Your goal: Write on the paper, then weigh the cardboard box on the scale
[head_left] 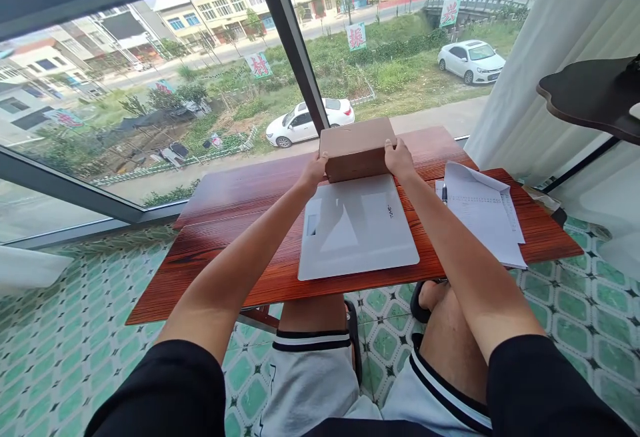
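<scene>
A brown cardboard box (357, 147) is gripped at its two ends, at the far side of a wooden table. My left hand (316, 169) is closed on the box's left end, and my right hand (399, 157) holds the right end. Just in front of the box lies a flat white panel (357, 230) with rounded corners, a small dark window at its left and dark lettering at its right; it looks like a weighing scale. Whether the box touches the panel or the tabletop, I cannot tell.
Loose papers (483, 213) with a pen (445, 192) lie right of the panel on the reddish wooden table (230, 250). Beyond the table's far edge stands a large window with a dark frame (295, 37). A white curtain (520, 63) and a dark shelf (590, 93) are at the right.
</scene>
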A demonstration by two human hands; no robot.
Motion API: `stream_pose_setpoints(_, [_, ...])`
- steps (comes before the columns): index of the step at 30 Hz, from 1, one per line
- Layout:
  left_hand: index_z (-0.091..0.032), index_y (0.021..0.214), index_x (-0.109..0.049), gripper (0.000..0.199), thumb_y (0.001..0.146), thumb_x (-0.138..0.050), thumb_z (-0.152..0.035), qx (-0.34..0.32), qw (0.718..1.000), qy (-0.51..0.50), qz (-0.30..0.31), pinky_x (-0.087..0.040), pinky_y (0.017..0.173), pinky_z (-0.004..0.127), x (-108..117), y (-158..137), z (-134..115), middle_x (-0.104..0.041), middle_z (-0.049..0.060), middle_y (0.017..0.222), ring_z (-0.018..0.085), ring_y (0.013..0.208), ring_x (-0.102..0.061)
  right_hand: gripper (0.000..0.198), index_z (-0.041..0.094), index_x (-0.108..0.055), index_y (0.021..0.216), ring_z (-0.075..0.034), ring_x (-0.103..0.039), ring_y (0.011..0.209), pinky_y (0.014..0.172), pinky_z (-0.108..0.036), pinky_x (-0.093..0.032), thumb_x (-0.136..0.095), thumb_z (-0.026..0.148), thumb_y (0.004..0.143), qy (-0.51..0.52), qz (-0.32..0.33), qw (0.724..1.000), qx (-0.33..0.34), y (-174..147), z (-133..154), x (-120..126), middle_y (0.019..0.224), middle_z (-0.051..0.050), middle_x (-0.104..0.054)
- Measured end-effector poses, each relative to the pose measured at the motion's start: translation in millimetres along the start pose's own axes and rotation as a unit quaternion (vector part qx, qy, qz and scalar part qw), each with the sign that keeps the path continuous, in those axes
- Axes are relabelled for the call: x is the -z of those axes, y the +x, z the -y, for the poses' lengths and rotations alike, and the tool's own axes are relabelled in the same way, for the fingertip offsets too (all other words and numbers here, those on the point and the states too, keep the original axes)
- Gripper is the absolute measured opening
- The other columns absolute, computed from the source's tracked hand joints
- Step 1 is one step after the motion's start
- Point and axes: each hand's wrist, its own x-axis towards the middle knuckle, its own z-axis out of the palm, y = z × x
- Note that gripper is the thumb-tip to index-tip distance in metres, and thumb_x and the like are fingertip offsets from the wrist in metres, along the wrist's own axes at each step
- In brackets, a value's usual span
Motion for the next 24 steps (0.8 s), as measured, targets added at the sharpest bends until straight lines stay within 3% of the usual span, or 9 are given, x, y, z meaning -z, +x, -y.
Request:
stream_pose_setpoints(3, [-0.026, 0.131, -0.053, 0.039, 0.097, -0.043, -0.043, -0.019, 1.0, -0.011, 0.001, -0.059, 0.086, 0.039, 5.4, -4.3, -6.8, -0.06, 0.01, 0.133, 0.021, 0.104, -0.063, 0.054, 0.011, -0.048, 0.142, -0.033, -0.051, 0.131, 0.112, -0.05, -0.04, -0.036, 0.042, 0.1, 0.031, -0.002, 0.999, -0.023, -8.0, 17.8, 7.6, 0.141, -0.018, -0.055])
stream_pose_setpoints(8, [-0.023, 0.127, -0.054, 0.038, 0.098, -0.041, -0.043, -0.058, 0.998, -0.001, -0.023, -0.06, 0.078, 0.033, 18.4, -25.9, -26.6, -0.058, 0.01, 0.132, 0.021, 0.107, -0.06, 0.051, 0.014, -0.052, 0.138, -0.034, -0.054, 0.125, 0.11, -0.052, -0.041, -0.038, 0.045, 0.099, 0.016, -0.022, 0.999, 0.03, -22.4, 44.1, 26.1, 0.136, -0.016, -0.059])
stream_pose_setpoints(13, [-0.019, 0.121, -0.056, 0.039, 0.097, -0.043, -0.048, -0.083, 0.996, 0.024, -0.023, -0.06, 0.074, 0.032, 34.2, -67.7, -41.1, -0.06, 0.011, 0.12, 0.021, 0.102, -0.059, 0.044, 0.017, -0.06, 0.123, -0.035, -0.058, 0.113, 0.101, -0.054, -0.045, -0.039, 0.049, 0.099, -0.035, -0.013, 0.997, 0.071, -52.6, 62.1, 49.6, 0.122, -0.017, -0.065])
stream_pose_setpoints(18, [-0.017, 0.114, -0.059, 0.044, 0.095, -0.044, -0.053, -0.09, 0.995, 0.038, -0.007, -0.059, 0.072, 0.034, 45.0, -106.2, -40.2, -0.062, 0.01, 0.107, 0.019, 0.091, -0.06, 0.042, 0.018, -0.063, 0.109, -0.033, -0.06, 0.101, 0.093, -0.049, -0.047, -0.039, 0.052, 0.099, -0.044, 0.001, 0.995, 0.085, -91.4, 67.9, 68.0, 0.108, -0.015, -0.068])
stream_pose_setpoints(24, [-0.018, 0.12, -0.062, 0.049, 0.091, -0.047, -0.055, -0.101, 0.993, 0.056, 0.002, -0.057, 0.078, 0.035, 49.4, -134.0, -26.6, -0.065, 0.009, 0.113, 0.02, 0.095, -0.06, 0.042, 0.019, -0.064, 0.109, -0.03, -0.061, 0.098, 0.088, -0.043, -0.045, -0.041, 0.052, 0.097, -0.019, 0.003, 0.996, 0.088, -127.8, 57.6, 74.3, 0.109, -0.011, -0.07])
